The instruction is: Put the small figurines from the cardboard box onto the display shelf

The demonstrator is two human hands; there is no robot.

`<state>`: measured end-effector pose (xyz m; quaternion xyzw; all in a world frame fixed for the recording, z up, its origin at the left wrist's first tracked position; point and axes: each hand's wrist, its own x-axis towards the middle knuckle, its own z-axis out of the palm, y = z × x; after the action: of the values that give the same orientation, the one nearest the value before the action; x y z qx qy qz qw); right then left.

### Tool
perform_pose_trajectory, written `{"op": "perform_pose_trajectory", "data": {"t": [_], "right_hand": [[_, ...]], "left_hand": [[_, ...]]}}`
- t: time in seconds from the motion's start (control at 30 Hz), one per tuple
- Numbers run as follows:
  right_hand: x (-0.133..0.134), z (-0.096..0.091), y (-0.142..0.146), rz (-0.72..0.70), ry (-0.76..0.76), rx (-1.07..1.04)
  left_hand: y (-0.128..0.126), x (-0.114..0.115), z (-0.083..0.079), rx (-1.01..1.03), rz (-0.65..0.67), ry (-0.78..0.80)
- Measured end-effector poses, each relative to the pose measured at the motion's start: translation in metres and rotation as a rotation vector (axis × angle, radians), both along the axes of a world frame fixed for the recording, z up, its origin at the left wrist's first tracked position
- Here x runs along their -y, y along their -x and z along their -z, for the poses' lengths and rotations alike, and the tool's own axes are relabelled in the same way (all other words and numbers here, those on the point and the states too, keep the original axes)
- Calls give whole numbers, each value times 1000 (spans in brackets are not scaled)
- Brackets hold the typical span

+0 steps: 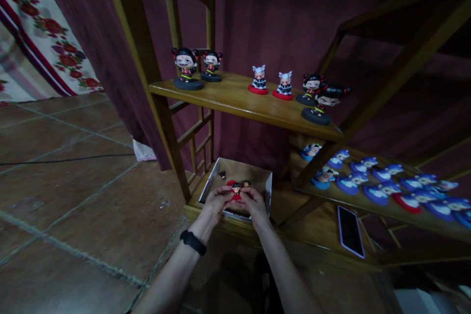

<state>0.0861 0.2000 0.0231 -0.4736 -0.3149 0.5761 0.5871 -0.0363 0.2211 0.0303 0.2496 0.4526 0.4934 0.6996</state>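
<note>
Both hands meet above an open cardboard box [270, 191] on the lower shelf. Between my left hand [218, 199] and my right hand [254, 201] is a small red figurine [236, 191] with black hair, pinched by the fingers of each. The figurine faces me, roughly upright. Behind it in the box lie another dark-haired figurine [246, 184], partly covered by my fingers, and a small dark piece [222, 175]. A bit of red shows just left of the held figurine; what it belongs to is hidden.
Above the box, a wooden shelf [235, 95] bears several black-haired figurines [186, 66] and two white-haired figurines [259, 78] on red bases. To the right, a shelf holds several blue figurines [352, 181]. A phone [351, 231] lies below them. A slanting wooden post [156, 122] stands left.
</note>
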Motion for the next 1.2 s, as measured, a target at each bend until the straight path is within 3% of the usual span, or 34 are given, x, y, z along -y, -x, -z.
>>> {"op": "perform_pose_trajectory", "data": {"t": [0.23, 0.5, 0.63, 0.77, 0.97, 1.2], "right_hand": [[-4, 3, -1, 30, -1, 31], [-6, 5, -4, -70, 15, 32], [-7, 6, -7, -46, -38, 2], [-7, -6, -10, -17, -169, 52], [-3, -26, -12, -27, -266, 131], [6, -27, -9, -1, -345, 204]], "left_hand": [[-2, -1, -2, 10, 39, 25], [-3, 0, 1, -30, 21, -16], [-5, -1, -2, -66, 21, -162], [-1, -2, -12, -89, 79, -349], [6, 0, -27, -61, 149, -362], [7, 1, -31, -69, 156, -493]]}}
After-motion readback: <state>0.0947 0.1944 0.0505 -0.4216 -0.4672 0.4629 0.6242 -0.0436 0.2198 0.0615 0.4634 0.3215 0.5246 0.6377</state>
